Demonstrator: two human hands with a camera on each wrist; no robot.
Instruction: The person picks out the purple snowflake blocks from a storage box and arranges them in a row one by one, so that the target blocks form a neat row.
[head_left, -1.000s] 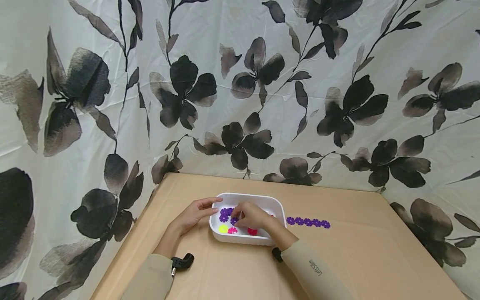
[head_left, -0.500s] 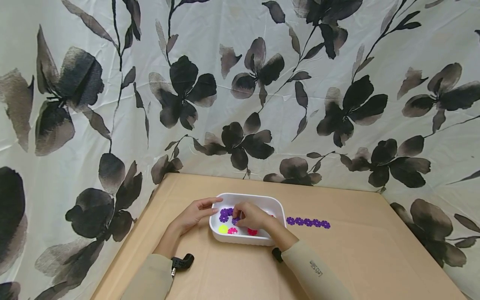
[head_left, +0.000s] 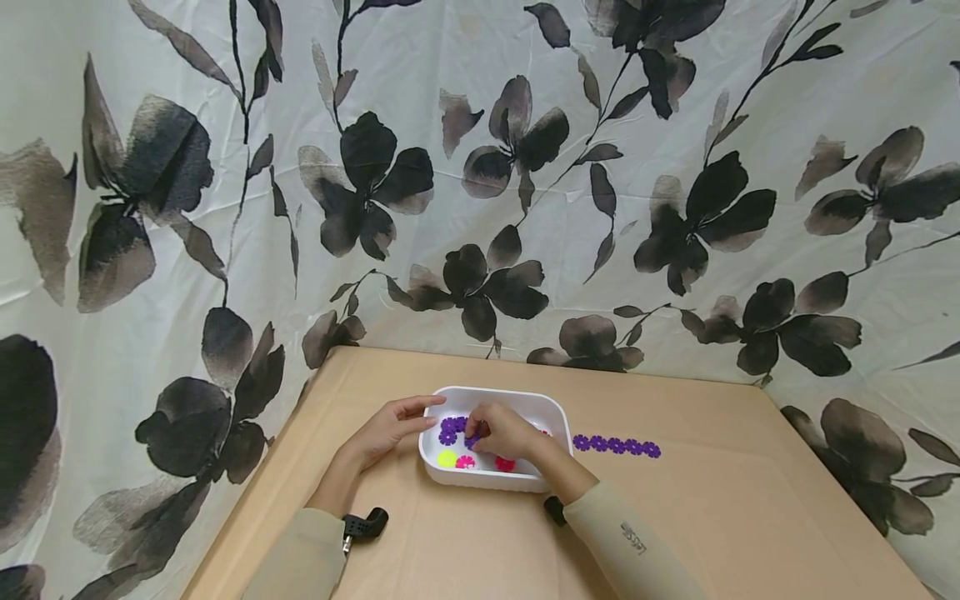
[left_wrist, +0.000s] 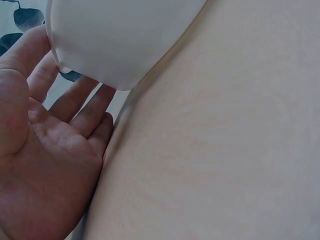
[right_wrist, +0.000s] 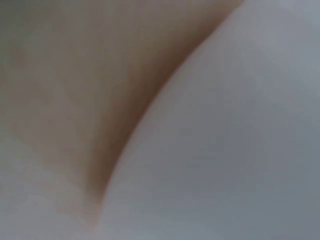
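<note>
A white tray (head_left: 489, 478) stands on the table with purple flower-shaped pieces (head_left: 450, 429), a yellow disc (head_left: 446, 458) and pink and red pieces (head_left: 465, 461) inside. At its left end, my left hand (head_left: 387, 429) holds the rim. In the left wrist view that hand (left_wrist: 52, 130) has its lower fingers against the tray's outer wall (left_wrist: 115, 40). Reaching into the tray, my right hand (head_left: 502, 432) pinches a purple flower-shaped piece (head_left: 472, 443), which the fingers partly cover. The right wrist view holds only a blurred tray wall (right_wrist: 215, 150) and table.
To the right of the tray, a row of purple flower-shaped pieces (head_left: 617, 445) lies on the tan tabletop (head_left: 712, 500). A white cloth with dark flowers (head_left: 480, 192) hangs behind the table. Black wrist devices (head_left: 366, 524) show near both sleeves.
The purple piece at my right fingertips shifted slightly between the first and second frames. My left hand and the tray keep their places.
</note>
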